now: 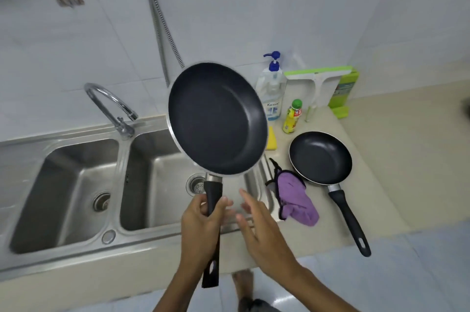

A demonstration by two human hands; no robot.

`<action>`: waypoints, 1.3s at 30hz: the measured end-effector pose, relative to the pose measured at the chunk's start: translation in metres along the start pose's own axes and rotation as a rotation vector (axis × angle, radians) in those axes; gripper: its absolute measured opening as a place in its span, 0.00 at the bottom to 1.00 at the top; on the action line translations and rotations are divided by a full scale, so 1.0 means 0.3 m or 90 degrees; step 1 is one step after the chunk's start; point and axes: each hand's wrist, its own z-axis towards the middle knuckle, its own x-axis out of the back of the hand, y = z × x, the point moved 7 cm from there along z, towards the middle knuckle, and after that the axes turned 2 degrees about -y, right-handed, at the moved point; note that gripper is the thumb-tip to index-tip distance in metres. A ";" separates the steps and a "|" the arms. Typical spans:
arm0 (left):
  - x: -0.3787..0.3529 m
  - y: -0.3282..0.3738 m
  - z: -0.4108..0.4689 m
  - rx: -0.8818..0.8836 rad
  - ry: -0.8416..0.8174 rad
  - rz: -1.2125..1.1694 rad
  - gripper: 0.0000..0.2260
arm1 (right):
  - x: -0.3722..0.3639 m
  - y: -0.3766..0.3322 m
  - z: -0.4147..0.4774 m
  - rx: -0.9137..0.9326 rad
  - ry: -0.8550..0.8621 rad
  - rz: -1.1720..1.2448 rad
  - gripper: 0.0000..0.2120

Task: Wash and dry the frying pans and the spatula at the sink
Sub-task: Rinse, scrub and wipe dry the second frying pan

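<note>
Big frying pan (217,118) was up over the sink (63,133), above its right basin, tilted face-on. The left hand (203,220) clenched the black handle; the right hand (259,225) hung beside it, fingers spread, holding nothing. The tap (109,105) behind the sink ran no water, so it looked like a check between washing and drying; wet or dry, I couldn't tell. Next came either lowering it into the basin or reaching for the purple cloth (296,199) at the sink's right rim. The basin below was open, but the small frying pan (320,158) right of the sink had its handle overhanging the counter edge, easy to knock.
</note>
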 end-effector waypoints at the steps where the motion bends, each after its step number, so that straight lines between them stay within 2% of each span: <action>1: -0.022 0.008 -0.014 -0.007 -0.008 -0.017 0.07 | -0.012 -0.017 -0.032 -0.017 0.019 0.052 0.24; 4: -0.092 0.063 -0.087 -0.054 -0.029 -0.045 0.08 | -0.017 -0.048 -0.137 -0.070 0.077 0.157 0.20; 7: -0.183 0.059 -0.161 -0.037 -0.049 -0.066 0.11 | 0.015 -0.039 -0.238 -0.135 0.128 0.295 0.19; 9: -0.248 0.063 -0.216 -0.032 -0.069 -0.106 0.11 | 0.069 -0.033 -0.290 -0.147 0.159 0.322 0.20; 12: -0.351 0.080 -0.291 -0.032 -0.103 -0.122 0.12 | 0.149 -0.007 -0.354 -0.164 0.175 0.279 0.23; 20: -0.698 0.099 -0.420 0.000 -0.223 -0.117 0.13 | 0.436 0.143 -0.509 -0.146 0.231 0.117 0.21; 23: -0.887 0.129 -0.470 0.003 -0.280 -0.110 0.12 | 0.617 0.248 -0.565 -0.156 0.272 0.111 0.21; 26: -1.116 0.145 -0.515 0.046 -0.336 -0.102 0.13 | 0.828 0.347 -0.634 -0.158 0.294 0.143 0.14; 29: -1.375 0.153 -0.575 0.081 -0.390 -0.136 0.14 | 1.050 0.464 -0.711 -0.146 0.306 0.107 0.13; 34: -1.717 0.108 -0.652 0.148 -0.411 -0.123 0.14 | 1.299 0.667 -0.820 -0.199 0.308 0.065 0.12; 39: -1.950 0.067 -0.660 0.208 -0.404 -0.103 0.14 | 1.460 0.863 -0.839 -0.236 0.293 0.021 0.14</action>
